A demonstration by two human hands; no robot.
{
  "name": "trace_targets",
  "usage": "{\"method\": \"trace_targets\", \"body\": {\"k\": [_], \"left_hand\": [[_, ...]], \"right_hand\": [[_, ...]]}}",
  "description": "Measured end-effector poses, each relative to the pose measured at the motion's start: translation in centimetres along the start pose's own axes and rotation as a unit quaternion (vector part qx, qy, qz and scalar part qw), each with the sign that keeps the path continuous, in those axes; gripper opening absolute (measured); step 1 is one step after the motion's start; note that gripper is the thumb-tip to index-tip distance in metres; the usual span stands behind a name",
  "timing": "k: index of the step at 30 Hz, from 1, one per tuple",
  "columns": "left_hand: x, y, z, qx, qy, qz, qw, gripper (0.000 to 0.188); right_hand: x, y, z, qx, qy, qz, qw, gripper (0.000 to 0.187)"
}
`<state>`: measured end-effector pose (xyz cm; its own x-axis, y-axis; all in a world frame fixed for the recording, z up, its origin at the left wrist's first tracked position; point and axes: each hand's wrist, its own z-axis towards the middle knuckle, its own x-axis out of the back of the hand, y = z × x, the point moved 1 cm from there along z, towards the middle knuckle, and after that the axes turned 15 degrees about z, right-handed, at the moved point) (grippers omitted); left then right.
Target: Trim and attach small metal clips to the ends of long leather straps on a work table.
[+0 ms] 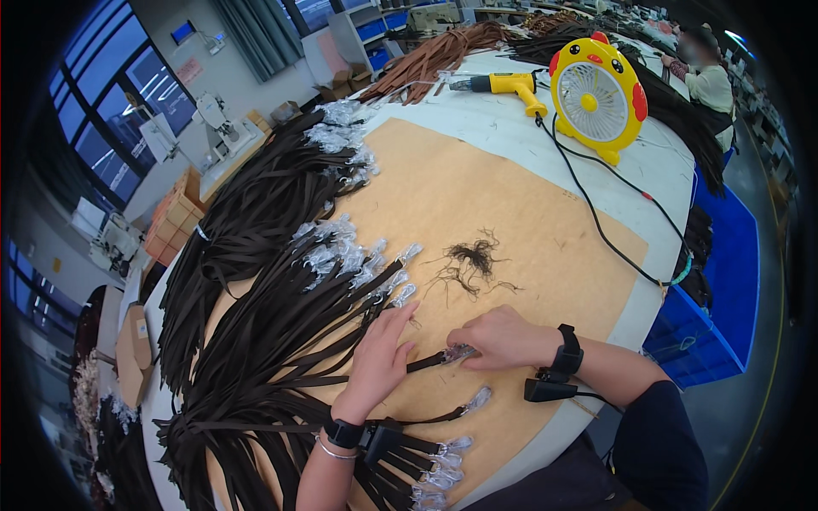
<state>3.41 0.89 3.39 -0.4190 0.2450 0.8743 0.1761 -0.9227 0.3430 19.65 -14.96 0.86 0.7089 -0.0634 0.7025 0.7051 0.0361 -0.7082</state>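
Observation:
My right hand is closed, its fingers pinching the wrapped end of a dark strap. Clear plastic shows at that end, and the curled fingers hide part of it. To the left, my left hand lies over the straps with its fingers stretched out and nothing visible in them. Beneath and beyond it spreads a bundle of dark straps, whose ends carry clips in clear plastic. Several more wrapped ends fan out near the table's front edge. A small heap of dark thread scraps lies beyond my hands.
A tan sheet covers much of the white table. Farther back are a yellow heat gun and a yellow chick-shaped fan with a trailing black cable. Blue bins stand at the right; a person is beyond.

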Motion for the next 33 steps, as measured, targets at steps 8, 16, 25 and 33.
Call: {"method": "trace_targets", "body": {"k": [8, 16, 25, 33], "left_hand": [[2.7, -2.7, -0.7, -0.011, -0.054, 0.106, 0.993, 0.04], [3.7, -2.1, -4.8, 0.001, -0.026, 0.166, 0.986, 0.047], [1.3, -5.2, -4.9, 0.022, -0.02, -0.045, 0.999, 0.011], [0.4, -6.7, -3.4, 0.23, -0.028, -0.326, 0.917, 0.006]], "right_hand": [[-0.3, 0.8, 0.6, -0.038, 0.018, 0.053, 0.998, 0.025], [-0.6, 2.6, 1.3, -0.063, -0.01, 0.263, 0.963, 0.027], [-1.7, 3.8, 1.5, -0.088, -0.029, 0.459, 0.884, 0.025], [-0.4, 3.1, 1.1, -0.095, -0.036, 0.419, 0.902, 0.022]]}}
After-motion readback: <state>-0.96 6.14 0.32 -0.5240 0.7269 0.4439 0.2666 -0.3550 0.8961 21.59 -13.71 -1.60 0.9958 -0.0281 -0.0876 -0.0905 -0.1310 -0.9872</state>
